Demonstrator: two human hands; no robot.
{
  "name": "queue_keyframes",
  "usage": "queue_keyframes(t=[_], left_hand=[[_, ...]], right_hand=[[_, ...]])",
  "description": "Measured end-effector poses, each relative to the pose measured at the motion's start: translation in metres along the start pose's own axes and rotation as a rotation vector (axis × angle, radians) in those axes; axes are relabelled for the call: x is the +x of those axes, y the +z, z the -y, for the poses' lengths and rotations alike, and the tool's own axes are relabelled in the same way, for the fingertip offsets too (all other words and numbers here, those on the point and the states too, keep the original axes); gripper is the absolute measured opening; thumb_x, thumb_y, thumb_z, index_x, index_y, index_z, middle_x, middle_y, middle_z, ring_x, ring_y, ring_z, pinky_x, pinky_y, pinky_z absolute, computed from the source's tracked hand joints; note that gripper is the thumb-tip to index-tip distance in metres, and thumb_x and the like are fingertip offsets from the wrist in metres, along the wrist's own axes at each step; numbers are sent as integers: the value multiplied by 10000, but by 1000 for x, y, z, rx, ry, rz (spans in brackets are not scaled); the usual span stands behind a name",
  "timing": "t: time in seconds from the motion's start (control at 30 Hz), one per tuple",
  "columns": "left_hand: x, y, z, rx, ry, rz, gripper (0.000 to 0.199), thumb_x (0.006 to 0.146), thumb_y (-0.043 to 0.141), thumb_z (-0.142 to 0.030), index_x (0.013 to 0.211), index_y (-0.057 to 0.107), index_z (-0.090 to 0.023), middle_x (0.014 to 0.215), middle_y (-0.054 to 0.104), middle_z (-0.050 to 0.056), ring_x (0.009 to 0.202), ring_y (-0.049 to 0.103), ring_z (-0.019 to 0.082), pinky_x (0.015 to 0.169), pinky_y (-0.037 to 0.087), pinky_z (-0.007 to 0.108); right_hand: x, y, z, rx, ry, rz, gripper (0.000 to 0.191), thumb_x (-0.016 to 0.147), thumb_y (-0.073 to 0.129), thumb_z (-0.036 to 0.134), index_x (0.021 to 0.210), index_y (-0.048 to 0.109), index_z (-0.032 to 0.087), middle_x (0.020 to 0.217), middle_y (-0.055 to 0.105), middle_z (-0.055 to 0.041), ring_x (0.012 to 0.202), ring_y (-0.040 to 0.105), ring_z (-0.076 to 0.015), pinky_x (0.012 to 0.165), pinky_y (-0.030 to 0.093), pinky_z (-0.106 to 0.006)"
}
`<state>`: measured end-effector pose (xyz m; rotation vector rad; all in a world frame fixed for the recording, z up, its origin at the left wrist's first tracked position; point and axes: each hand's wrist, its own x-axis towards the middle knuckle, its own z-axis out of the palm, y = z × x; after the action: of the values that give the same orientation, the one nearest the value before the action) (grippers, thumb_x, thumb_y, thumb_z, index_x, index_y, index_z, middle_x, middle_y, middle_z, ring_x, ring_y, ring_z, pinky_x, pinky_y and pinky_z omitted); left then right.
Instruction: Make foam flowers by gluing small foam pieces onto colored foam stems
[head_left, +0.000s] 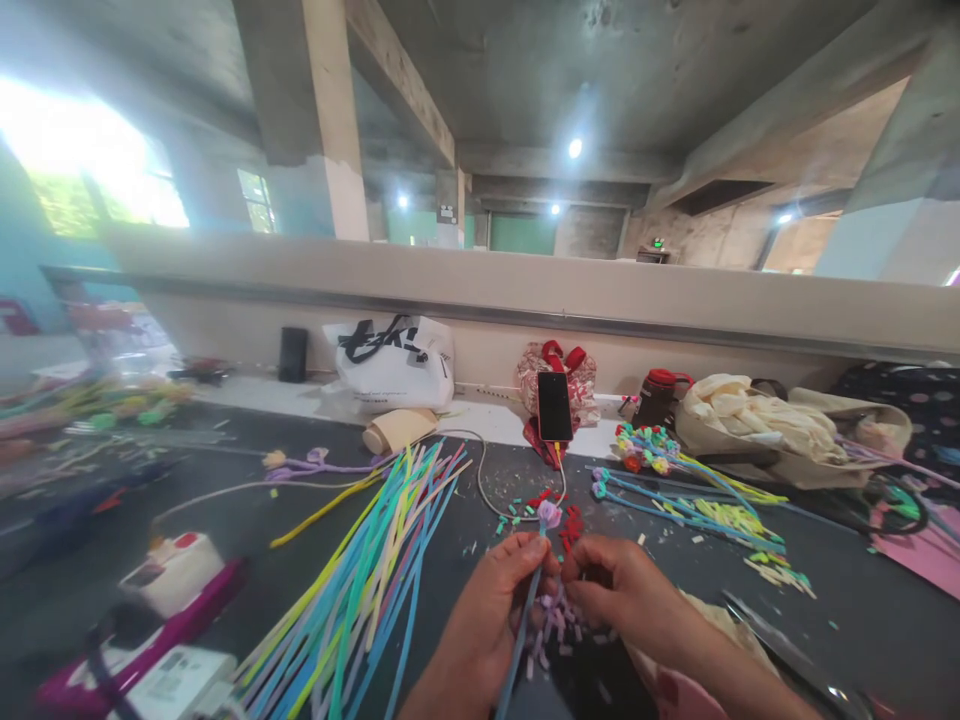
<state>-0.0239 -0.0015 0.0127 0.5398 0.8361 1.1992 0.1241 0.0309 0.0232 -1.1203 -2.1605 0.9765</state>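
My left hand [495, 610] is closed around a blue pipe cleaner stem [520, 640] that slants up from the bottom edge. A small lilac flower head [550, 514] tops the stem, just above the fingertips. My right hand [626, 590] is beside it with thumb and forefinger pinched together, close to the left fingertips. Whatever is in that pinch is too small or hidden to make out. Under the hands lie short lilac pieces [555, 625]. Red pieces [571, 524] are scattered just beyond them.
A fan of long coloured pipe cleaners [375, 570] covers the table's left middle. A phone [553, 405] on a cable leans against a patterned bag [585, 372]. Finished-looking flowers [649, 447] and blue stems [697, 515] lie right. Scissors [787, 650] rest at lower right; a power strip [142, 645] lies left.
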Motion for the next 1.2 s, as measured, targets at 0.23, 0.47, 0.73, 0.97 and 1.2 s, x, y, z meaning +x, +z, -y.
queue_keyframes(t=[0.23,0.47,0.73,0.97,1.2], left_hand=[[8,-2,8,-22,43,-87,176,570,691,-258,602,565,-140,502,533,-24,404,439,43,356,297,124],[6,6,15,-22,113,-143,156,609,675,-259,629,564,-151,488,505,-43,379,416,32,354,314,121],[9,7,19,4,155,-176,172,586,693,-256,658,582,-146,472,534,-36,374,429,37,367,327,129],[8,1,11,1,179,-235,230,559,714,-296,690,590,-154,446,510,-63,335,393,26,354,301,129],[11,-3,11,-39,176,-232,236,549,724,-261,690,575,-145,543,550,-34,411,429,33,367,320,117]], right_hand=[[2,3,4,218,67,-41,69,679,474,149,645,529,171,487,494,70,420,504,-82,418,355,-168],[6,8,2,102,24,-200,83,687,473,166,626,527,173,515,522,45,465,495,-97,447,368,-183],[2,9,8,-112,-54,-291,101,693,475,166,622,547,173,524,537,37,494,474,-99,483,335,-192],[6,3,-2,41,-2,-152,115,682,457,136,673,569,161,487,518,44,445,512,-101,436,353,-173],[6,0,-3,-154,-192,-82,165,690,499,138,636,651,172,649,609,-17,664,559,-145,591,385,-213]])
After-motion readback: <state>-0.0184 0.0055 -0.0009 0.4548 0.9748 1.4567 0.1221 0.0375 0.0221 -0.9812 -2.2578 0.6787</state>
